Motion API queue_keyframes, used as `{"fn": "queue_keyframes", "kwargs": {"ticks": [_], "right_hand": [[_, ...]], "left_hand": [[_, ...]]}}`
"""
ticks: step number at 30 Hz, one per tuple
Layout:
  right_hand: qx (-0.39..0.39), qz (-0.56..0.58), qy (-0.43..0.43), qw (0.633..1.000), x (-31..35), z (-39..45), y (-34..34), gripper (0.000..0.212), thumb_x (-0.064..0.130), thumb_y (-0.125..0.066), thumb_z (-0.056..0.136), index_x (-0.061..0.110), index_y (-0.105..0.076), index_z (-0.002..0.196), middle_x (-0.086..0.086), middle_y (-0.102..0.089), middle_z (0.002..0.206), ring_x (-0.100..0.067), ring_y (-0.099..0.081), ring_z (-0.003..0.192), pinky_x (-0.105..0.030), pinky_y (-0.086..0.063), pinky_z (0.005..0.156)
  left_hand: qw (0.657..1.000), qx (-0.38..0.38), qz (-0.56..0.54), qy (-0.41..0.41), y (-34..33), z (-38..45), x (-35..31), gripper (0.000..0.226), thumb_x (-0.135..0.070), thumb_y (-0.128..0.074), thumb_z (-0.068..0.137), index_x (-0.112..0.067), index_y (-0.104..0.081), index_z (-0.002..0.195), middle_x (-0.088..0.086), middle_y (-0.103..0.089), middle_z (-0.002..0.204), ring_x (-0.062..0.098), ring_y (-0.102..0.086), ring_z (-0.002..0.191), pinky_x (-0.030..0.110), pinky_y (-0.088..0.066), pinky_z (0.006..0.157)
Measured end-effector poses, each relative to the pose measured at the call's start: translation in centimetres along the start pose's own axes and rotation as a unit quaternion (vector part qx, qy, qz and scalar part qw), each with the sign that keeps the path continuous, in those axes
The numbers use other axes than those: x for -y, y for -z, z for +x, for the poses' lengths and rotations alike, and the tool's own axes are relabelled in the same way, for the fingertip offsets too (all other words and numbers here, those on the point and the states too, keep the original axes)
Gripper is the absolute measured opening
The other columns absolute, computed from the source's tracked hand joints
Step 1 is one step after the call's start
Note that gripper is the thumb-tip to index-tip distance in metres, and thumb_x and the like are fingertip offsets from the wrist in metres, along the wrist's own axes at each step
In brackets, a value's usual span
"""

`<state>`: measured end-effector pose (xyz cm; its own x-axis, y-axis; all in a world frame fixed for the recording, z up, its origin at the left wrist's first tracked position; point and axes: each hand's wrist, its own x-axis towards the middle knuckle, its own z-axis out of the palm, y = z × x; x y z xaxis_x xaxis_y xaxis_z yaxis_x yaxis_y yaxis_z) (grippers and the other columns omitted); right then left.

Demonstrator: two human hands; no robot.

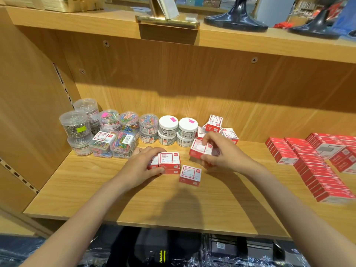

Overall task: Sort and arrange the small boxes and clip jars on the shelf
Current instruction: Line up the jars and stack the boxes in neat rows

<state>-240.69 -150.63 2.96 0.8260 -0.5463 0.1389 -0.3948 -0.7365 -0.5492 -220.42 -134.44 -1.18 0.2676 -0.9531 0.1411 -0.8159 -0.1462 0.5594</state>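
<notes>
I am looking down onto a wooden shelf (173,205) with both arms reaching in. My left hand (143,166) is curled round a small cluster of red-and-white boxes (169,162) near the middle of the shelf, thumb at the near side and fingers over the far left edge; the boxes sit on the shelf board, packed against each other. My right hand (221,153) pinches another red-and-white box (201,150), fingers across its top and thumb under its near edge; the box is tilted, and I think it is lifted a little off the board, though the angle makes that hard to confirm. One single box (190,175) lies alone on the shelf just in front of and between the two hands, touching neither.

Behind the right hand a loose heap of the same boxes (215,124) lies at mixed angles. To its left stand two stacks of white-lidded jars (177,130), then clear jars of coloured clips (129,122), also stacked in twos, and at the far left clear jars of silver clips (76,124). In front of those are two clear square tubs of coloured clips (113,144).

Well apart on the right, rows of red staple boxes (317,170) run toward the shelf's front edge.
</notes>
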Motion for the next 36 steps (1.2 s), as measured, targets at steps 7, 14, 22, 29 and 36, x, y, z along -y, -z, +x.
{"fn": "queue_keyframes", "kwargs": {"ticks": [7,14,22,29,36], "right_hand": [[0.08,-0.042,0.04,0.995,1.6,-2.8,-3.1,0.043,0.03,-0.074,0.073,0.025,-0.036,0.094,0.008,-0.045,0.098,-0.006,-0.04,0.083,-0.017,-0.031,0.063],[0.088,-0.078,-0.013,0.993,0.6,-0.9,-1.6,0.046,0.013,-0.074,0.073,0.021,-0.034,0.092,0.015,-0.045,0.077,-0.012,-0.044,0.073,-0.014,-0.032,0.057],[0.144,-0.06,0.003,0.988,2.2,1.2,-2.6,0.042,0.024,-0.071,0.076,0.025,-0.033,0.094,0.003,-0.05,0.084,-0.019,-0.046,0.079,-0.033,-0.032,0.065],[0.126,-0.027,0.023,0.991,3.8,0.6,-4.5,0.042,0.024,-0.071,0.076,0.025,-0.033,0.093,0.007,-0.05,0.084,-0.017,-0.045,0.079,-0.03,-0.031,0.063],[0.139,-0.021,0.056,0.988,7.9,2.3,-7.3,0.041,0.021,-0.068,0.077,0.024,-0.031,0.094,0.009,-0.046,0.08,-0.019,-0.044,0.078,-0.031,-0.026,0.061]], "left_hand": [[0.999,0.037,0.015,0.003,0.6,0.3,0.1,0.068,-0.041,-0.07,0.076,-0.029,-0.037,0.134,-0.008,-0.047,0.123,0.015,-0.034,0.11,0.035,-0.033,0.096],[0.997,0.049,0.061,-0.008,2.9,-0.3,1.5,0.066,-0.026,-0.076,0.073,-0.022,-0.044,0.131,-0.004,-0.046,0.118,0.016,-0.042,0.115,0.023,-0.031,0.089],[0.996,0.079,0.037,0.012,3.3,0.5,1.4,0.053,-0.017,-0.074,0.075,-0.024,-0.052,0.123,-0.006,-0.058,0.11,0.01,-0.05,0.098,0.023,-0.038,0.079],[0.993,0.103,0.049,0.006,4.5,-1.0,2.9,0.053,-0.017,-0.072,0.076,-0.023,-0.05,0.123,-0.008,-0.053,0.111,0.012,-0.049,0.104,0.02,-0.036,0.081],[0.993,0.074,0.078,0.044,6.6,-3.9,5.2,0.058,-0.012,-0.067,0.078,-0.023,-0.043,0.131,-0.007,-0.048,0.12,0.013,-0.046,0.112,0.017,-0.031,0.079]]}}
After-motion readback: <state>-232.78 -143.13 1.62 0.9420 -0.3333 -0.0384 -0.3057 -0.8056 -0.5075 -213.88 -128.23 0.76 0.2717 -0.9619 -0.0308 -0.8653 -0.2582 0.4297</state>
